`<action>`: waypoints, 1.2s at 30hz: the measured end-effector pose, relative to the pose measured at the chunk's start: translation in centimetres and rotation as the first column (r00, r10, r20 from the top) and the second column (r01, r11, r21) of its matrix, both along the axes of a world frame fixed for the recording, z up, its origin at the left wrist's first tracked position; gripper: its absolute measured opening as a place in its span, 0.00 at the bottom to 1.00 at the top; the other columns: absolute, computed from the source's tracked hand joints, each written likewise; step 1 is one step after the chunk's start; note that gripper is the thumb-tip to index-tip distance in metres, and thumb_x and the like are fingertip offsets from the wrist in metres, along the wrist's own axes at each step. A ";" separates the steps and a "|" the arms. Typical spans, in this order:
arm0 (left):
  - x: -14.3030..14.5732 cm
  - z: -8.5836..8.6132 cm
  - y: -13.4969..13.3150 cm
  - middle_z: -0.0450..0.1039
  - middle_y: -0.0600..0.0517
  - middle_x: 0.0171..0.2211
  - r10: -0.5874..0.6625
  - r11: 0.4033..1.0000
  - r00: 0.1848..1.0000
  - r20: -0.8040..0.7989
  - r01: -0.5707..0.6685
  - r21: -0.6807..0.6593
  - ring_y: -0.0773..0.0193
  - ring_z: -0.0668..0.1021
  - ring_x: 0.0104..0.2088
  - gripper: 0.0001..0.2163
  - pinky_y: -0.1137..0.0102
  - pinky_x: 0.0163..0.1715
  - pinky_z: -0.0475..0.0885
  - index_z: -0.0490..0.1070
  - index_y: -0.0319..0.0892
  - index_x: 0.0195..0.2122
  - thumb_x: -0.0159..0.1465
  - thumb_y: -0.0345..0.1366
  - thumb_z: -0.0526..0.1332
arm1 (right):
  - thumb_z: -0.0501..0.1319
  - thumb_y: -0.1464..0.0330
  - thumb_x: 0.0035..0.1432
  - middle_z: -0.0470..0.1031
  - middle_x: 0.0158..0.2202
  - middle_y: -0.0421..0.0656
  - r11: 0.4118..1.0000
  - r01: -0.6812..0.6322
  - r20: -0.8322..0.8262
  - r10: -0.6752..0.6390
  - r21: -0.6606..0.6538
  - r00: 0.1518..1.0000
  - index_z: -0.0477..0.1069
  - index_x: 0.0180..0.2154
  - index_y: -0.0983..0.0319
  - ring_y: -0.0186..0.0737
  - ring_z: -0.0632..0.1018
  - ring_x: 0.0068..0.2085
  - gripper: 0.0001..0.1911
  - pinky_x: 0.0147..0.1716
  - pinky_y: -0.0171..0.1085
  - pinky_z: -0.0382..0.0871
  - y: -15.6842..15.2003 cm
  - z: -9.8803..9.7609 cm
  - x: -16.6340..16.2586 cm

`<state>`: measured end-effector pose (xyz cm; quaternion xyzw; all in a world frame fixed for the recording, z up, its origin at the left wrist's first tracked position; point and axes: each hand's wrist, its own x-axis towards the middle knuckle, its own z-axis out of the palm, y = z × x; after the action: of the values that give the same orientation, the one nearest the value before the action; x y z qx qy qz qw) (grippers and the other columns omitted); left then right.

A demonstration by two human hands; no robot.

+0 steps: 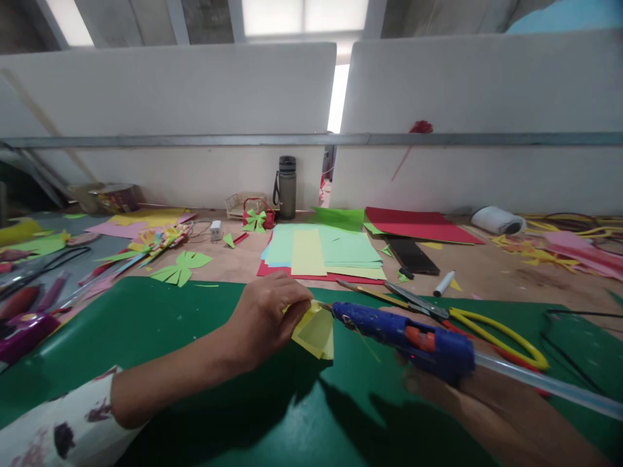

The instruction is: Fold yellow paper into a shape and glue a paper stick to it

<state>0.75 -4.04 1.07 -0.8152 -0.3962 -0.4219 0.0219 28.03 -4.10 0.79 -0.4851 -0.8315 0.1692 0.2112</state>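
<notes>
My left hand [265, 314] is closed on a folded yellow paper piece [315, 331] and holds it just above the green cutting mat [160, 324]. My right hand [428, 379] grips a blue glue gun [403, 334] with an orange trigger; most of that hand is hidden under the gun. The gun's nozzle touches the paper's upper right edge. A clear glue stick [545, 384] sticks out of the back of the gun.
Yellow-handled scissors [467, 318] lie on the mat behind the gun. A stack of coloured paper sheets [324, 253], a black phone [413, 255], a white marker [443, 283], a dark bottle [287, 187], green paper cutouts [182, 266] and a black cord [567, 350] surround the mat.
</notes>
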 end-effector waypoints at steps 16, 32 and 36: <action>0.1 0.3 -0.2 0.73 0.50 0.23 0.003 0.999 1.000 -0.006 -0.003 -0.045 0.67 0.73 0.25 0.09 0.72 0.26 0.68 0.72 0.37 0.28 0.61 0.26 0.54 | 0.55 0.54 0.55 0.66 0.56 0.29 0.984 -0.061 -0.039 0.068 0.165 0.997 0.56 0.58 0.41 0.52 0.74 0.50 0.28 0.46 0.43 0.73 -0.2 -0.8 0.3; 0.0 0.1 -0.4 0.72 0.50 0.24 -0.008 0.997 1.000 0.008 0.009 -0.081 0.66 0.72 0.27 0.09 0.70 0.28 0.67 0.72 0.36 0.29 0.62 0.25 0.53 | 0.58 0.58 0.55 0.69 0.55 0.32 0.929 -0.083 -0.024 0.098 0.361 0.995 0.54 0.59 0.42 0.45 0.74 0.50 0.30 0.44 0.34 0.74 -0.4 -0.7 0.0; 0.0 0.1 -0.4 0.73 0.49 0.25 -0.012 0.997 1.000 0.010 0.012 -0.083 0.65 0.72 0.27 0.08 0.69 0.29 0.67 0.71 0.37 0.30 0.62 0.25 0.53 | 0.58 0.56 0.55 0.68 0.55 0.34 0.948 -0.053 -0.016 0.061 0.312 0.998 0.59 0.58 0.45 0.46 0.72 0.52 0.28 0.43 0.35 0.75 -0.3 -0.6 -0.1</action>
<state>0.71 -4.42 1.15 -0.8159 -0.4084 -0.4090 -0.0162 27.95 -4.41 0.24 -0.4194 -0.8587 0.0480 0.2907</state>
